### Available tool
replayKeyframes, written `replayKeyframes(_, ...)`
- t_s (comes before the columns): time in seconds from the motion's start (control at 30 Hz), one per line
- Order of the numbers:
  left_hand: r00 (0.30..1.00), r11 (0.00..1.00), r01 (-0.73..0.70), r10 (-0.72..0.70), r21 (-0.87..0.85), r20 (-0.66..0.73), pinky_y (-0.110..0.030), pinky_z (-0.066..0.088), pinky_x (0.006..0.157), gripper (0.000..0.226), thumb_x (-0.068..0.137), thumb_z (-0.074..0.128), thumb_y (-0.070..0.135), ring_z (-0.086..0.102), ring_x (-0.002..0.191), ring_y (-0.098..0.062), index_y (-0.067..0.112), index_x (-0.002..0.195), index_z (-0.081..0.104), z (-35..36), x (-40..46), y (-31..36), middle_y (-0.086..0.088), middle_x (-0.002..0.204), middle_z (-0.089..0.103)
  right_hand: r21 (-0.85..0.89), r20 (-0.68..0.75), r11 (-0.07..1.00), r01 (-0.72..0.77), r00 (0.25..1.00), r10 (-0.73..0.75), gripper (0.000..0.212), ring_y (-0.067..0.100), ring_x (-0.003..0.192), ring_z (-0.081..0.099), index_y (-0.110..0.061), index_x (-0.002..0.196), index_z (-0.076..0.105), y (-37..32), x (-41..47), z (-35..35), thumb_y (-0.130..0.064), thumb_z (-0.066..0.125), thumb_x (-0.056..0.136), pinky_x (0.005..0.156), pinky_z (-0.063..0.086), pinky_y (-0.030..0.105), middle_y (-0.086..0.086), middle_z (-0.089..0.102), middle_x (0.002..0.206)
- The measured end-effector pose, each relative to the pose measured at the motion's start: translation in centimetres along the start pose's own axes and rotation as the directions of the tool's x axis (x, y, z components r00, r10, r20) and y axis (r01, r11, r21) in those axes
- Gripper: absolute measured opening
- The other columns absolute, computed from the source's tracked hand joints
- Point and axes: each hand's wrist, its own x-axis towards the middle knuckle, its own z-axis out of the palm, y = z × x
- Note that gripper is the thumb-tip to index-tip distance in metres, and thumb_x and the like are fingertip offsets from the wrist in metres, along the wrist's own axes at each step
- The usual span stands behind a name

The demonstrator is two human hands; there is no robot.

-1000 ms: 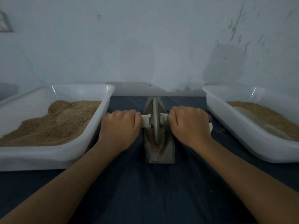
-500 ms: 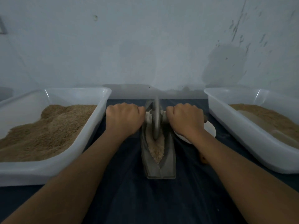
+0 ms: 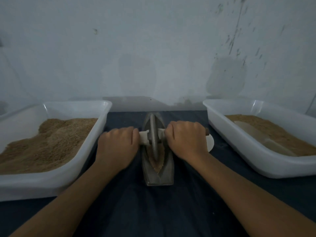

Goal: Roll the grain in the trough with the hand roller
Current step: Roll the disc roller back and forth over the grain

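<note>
Head view: centre of frame, a metal trough (image 3: pixel 159 170) sits on a dark cloth-covered surface (image 3: pixel 153 211), w/ brown grain (image 3: pixel 158 159) inside. Hand roller (image 3: pixel 153 137), a disc on edge, stands in the trough on the grain. Left hand (image 3: pixel 118 146) has a closed grip on the left handle; right hand (image 3: pixel 186 139) likewise on the right. White tub (image 3: pixel 51 182) of grain at left, another tub (image 3: pixel 253 151) at right.

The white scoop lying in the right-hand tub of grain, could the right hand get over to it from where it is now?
Probably yes. The scoop lies exposed on the grain in the right tub, with only the tub's low wall between. But the right hand grips the roller handle, so it must let go first.
</note>
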Motion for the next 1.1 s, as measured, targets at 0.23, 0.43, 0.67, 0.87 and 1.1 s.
replayKeyframes(0.23,0.993,0.975,0.088,-0.101,-0.206,-0.055,-0.044,0.053,0.069,0.047,0.107,0.029,0.035,0.066,0.080,-0.026,0.017,0.127,0.068,-1.2,-2.5,0.3,-0.001,0.102,0.075,0.008,-0.158,0.996,0.092,0.983,-0.089,0.038,0.011,0.048,0.032,-0.024,0.065,0.047,0.2,-2.7,-1.7,-0.032,0.039,0.101,0.052,0.016,0.030,-0.012,0.039,0.057)
replayKeyframes(0.43,0.978,0.966,0.206,-0.208,-0.154,0.007,-0.042,0.051,0.078,0.055,0.105,0.024,0.037,0.065,0.097,-0.029,0.019,0.142,0.060,1.8,2.9,-0.1,-0.002,0.115,0.074,0.009,-0.019,1.000,-0.003,1.000,0.003,0.046,0.018,0.052,0.043,-0.020,0.066,0.046,1.1,1.9,2.2,-0.037,0.020,0.101,0.053,0.020,0.035,-0.006,0.047,0.059)
replayKeyframes(0.67,0.956,0.963,0.268,-0.261,-0.038,0.136,-0.039,0.036,0.075,0.047,0.104,0.030,0.034,0.063,0.106,-0.033,0.018,0.137,0.060,3.7,8.1,-0.8,-0.005,0.121,0.072,0.045,0.002,0.989,-0.141,0.990,0.142,0.036,0.030,0.073,0.059,-0.012,0.092,0.062,2.3,6.1,5.9,-0.033,0.035,0.104,0.058,0.033,0.036,0.008,0.066,0.079)
replayKeyframes(0.87,0.958,0.984,0.178,-0.179,0.025,0.225,-0.035,0.043,0.071,0.045,0.107,0.018,0.035,0.063,0.107,-0.029,0.020,0.117,0.059,1.5,3.6,-0.4,0.002,0.145,0.062,0.054,-0.059,0.998,-0.012,0.998,0.015,0.045,0.034,0.085,0.069,-0.004,0.099,0.074,0.9,2.1,2.8,-0.027,0.036,0.101,0.073,0.051,0.040,0.013,0.073,0.083)
replayKeyframes(1.1,0.997,0.951,0.062,-0.070,-0.302,-0.016,-0.043,0.054,0.098,0.064,0.110,0.021,0.045,0.064,0.125,-0.023,0.009,0.155,0.047,-2.0,-3.6,0.0,-0.004,0.133,0.070,0.060,-0.089,0.995,0.083,0.993,-0.077,0.048,0.028,0.124,0.065,-0.009,0.129,0.070,-0.1,-4.3,-2.5,-0.030,0.037,0.102,0.110,0.047,0.045,0.010,0.073,0.126)
